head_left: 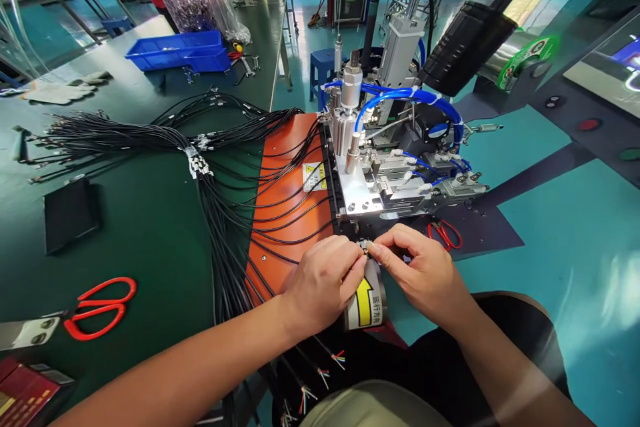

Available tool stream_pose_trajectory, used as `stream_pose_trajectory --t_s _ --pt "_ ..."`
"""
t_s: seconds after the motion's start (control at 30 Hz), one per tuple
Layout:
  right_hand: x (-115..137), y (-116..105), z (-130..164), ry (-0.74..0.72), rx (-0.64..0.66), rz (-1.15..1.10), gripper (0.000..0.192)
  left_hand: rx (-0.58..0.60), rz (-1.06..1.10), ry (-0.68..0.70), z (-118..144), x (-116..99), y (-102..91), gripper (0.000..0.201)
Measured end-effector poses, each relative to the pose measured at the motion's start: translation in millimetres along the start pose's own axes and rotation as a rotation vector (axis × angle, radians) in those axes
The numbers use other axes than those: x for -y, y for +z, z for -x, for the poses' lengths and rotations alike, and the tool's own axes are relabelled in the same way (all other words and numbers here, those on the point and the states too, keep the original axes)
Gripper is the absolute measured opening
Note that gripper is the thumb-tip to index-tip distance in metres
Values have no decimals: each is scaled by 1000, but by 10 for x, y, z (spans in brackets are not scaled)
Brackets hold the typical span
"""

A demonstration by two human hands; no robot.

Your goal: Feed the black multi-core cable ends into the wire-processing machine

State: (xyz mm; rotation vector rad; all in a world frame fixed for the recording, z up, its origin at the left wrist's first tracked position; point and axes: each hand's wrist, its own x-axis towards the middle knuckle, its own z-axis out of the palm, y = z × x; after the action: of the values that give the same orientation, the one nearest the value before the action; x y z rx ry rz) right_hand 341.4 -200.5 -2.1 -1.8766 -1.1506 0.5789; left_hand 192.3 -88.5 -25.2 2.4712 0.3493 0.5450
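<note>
In the head view, my left hand point(327, 273) is closed, its thumb and forefinger pinched at a small metal connector point(364, 245). My right hand point(420, 270) pinches the same tiny piece from the other side, thumb against forefinger. Fingertips cover most of the part, so its exact shape is hidden. Just below it sits a round metal housing with a yellow arrow label point(365, 303). Black cables point(227, 260) run beside and beneath my left forearm; several stripped ends with coloured wires point(323, 373) hang near my lap.
A bench machine point(365, 180) with blue air hoses stands just beyond my hands, beside an orange plate point(285, 180) crossed by cables. Red-handled scissors point(103, 307) lie at left, red-handled cutters point(445, 233) at right. A blue bin point(177, 53) and solder reel point(525, 60) are farther back.
</note>
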Motion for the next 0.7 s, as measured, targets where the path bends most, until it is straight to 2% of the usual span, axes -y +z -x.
stream_pose_trajectory --t_s 0.23,0.5,0.7 --pt "-75 43 4 191 49 -225 33 5 1 -1 -4 7 -6 25" --pt "-67 46 4 163 4 -199 29 -3 -3 8 -4 0 -5 25" --pt "-137 145 30 281 -12 -448 34 -13 9 -25 -5 3 -12 22"
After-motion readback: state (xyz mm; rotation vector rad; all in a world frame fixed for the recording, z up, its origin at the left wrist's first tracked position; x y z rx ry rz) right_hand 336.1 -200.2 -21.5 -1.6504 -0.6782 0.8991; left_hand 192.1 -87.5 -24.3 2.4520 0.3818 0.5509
